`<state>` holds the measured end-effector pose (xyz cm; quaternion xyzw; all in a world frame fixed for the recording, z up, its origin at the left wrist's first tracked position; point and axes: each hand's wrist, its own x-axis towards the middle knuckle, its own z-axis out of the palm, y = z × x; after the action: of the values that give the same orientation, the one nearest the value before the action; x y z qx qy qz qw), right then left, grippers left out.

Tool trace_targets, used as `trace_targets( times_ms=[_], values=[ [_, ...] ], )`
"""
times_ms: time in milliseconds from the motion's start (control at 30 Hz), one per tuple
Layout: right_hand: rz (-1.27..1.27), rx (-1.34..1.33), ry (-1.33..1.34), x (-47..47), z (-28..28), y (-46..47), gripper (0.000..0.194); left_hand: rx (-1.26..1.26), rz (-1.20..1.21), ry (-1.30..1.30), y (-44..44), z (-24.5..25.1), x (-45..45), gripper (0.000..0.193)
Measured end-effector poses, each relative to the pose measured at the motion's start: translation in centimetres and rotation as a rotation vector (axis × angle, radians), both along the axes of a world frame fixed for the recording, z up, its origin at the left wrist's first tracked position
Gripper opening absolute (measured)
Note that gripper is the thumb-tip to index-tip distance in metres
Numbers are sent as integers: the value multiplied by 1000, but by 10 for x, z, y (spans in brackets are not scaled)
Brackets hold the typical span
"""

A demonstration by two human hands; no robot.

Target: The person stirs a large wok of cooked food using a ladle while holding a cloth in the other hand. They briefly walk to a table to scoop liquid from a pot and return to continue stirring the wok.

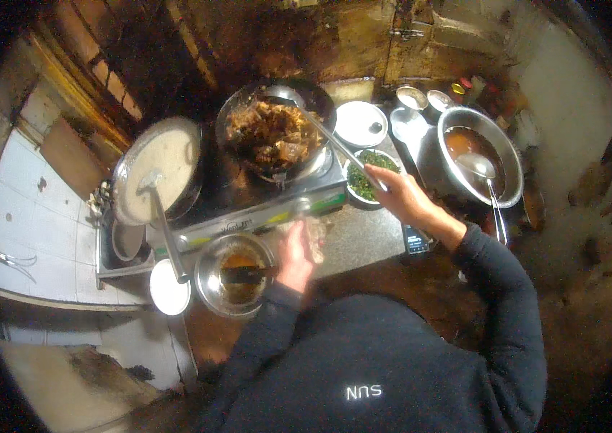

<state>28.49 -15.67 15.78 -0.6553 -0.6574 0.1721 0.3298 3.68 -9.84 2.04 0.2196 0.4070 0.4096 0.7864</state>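
My right hand (411,197) grips the long metal handle of a ladle (333,138), whose bowl rests at the far side of a dark wok (223,119). Browned chunks of food (273,135) fill much of the wok, which sits on a gas stove (251,214). In my left hand (292,257) is a pale, crumpled cloth (314,238), close to the stove's front knob (302,204). Under my right hand stands a white bowl of chopped green herbs (371,170), partly hidden by the ladle handle and fingers.
At left, a pan of pale liquid (170,162) holds a long-handled utensil (167,238). Before it stand a white bowl (170,287) and a steel bowl of brown liquid (208,276). At right are a lidded white dish (360,122), a phone (416,240) and a large broth pot (514,162) with a ladle.
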Motion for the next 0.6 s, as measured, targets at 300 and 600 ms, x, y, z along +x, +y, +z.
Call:
trace_targets(
  times_ms=[300, 600],
  values=[
    [2, -419, 1333, 49, 30, -109, 47, -121, -182, 60, -53, -22, 30, 30],
    [-76, -279, 1711, 69, 3, -281, 48, -188, -796, -243, -105, -22, 114, 56]
  ],
)
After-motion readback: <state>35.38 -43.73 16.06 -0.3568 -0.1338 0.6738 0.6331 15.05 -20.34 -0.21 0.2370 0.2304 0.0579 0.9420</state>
